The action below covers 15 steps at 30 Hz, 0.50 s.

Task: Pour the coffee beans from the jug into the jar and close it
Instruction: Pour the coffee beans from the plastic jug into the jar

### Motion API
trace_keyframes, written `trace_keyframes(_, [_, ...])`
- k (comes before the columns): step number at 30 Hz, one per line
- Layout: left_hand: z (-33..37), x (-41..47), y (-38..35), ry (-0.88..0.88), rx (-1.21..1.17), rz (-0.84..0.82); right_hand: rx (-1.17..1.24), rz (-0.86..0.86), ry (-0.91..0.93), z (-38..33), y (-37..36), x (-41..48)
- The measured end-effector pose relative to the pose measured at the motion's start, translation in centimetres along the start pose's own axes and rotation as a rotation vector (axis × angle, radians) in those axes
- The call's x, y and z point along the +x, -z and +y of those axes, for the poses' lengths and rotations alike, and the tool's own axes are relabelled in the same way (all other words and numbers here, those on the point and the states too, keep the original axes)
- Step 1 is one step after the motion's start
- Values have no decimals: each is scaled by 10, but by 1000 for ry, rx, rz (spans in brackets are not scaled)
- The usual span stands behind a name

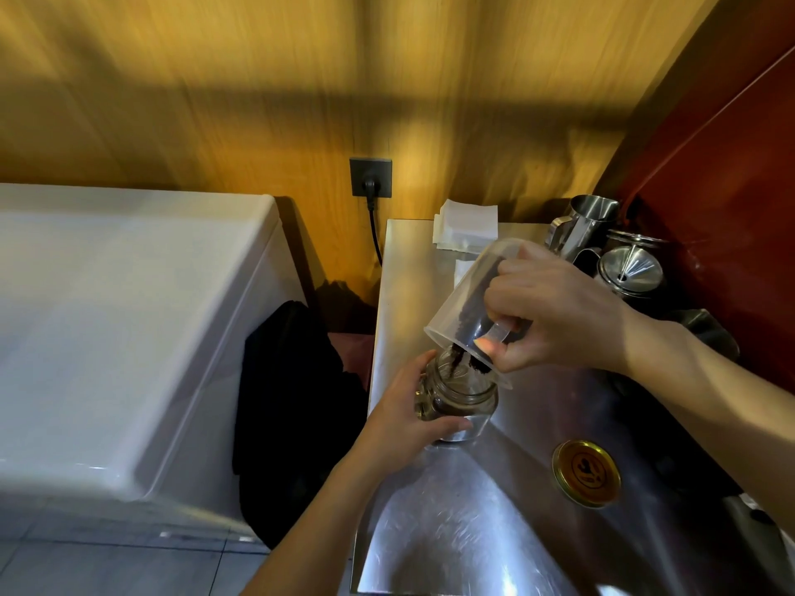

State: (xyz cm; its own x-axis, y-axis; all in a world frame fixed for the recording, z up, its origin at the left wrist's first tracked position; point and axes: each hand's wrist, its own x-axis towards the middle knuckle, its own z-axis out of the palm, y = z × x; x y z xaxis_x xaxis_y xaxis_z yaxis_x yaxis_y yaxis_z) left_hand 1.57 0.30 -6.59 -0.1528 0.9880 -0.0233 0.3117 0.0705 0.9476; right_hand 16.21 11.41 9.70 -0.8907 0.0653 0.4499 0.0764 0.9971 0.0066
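At left edge of counter (537, 531): jar (462, 397), upright, mouth up, part-filled
Left hand (404, 417): wrapped around jar
Right hand (555, 311): closed on jug (464, 294) handle
Jug: tipped, long axis slanting down-left, lip over jar mouth; beans (456, 359) falling
Lid (586, 473): flat near right edge, nearer right hand

1. Two bare forearms are seen, entering from six and four o'clock.
2. No sleeve is worn on either visible forearm.
3. The left hand (402, 417) and right hand (555, 307) are uncovered, with short nails.
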Motion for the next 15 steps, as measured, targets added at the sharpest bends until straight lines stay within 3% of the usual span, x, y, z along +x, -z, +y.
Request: trace_keyframes(15, [-6, 2, -2, -3, 2, 4, 59, 11, 49, -1, 1, 0])
